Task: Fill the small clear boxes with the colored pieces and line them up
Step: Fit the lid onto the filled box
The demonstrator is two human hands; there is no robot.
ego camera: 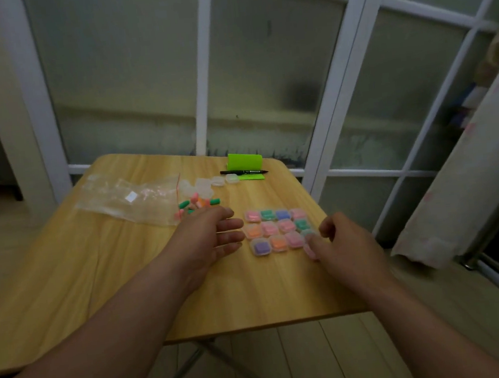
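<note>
Filled clear boxes [277,230] lie flat in a tight grid of three rows on the right, showing pink, green, blue, orange and purple. Loose colored pieces [197,205] lie heaped farther left, with empty boxes [204,185] just beyond them.

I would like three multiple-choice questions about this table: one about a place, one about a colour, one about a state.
1. The black marker lies: A in the plastic bag; B on the green paper; C on the floor.
2. In the grid of filled boxes, the near-left box holds: A yellow; B green; C purple.
3. The left hand is: A open, holding nothing; B gripping a box; C out of view.
Key: B, it crosses the paper; C, purple shows through; A, fingers straight.
</note>
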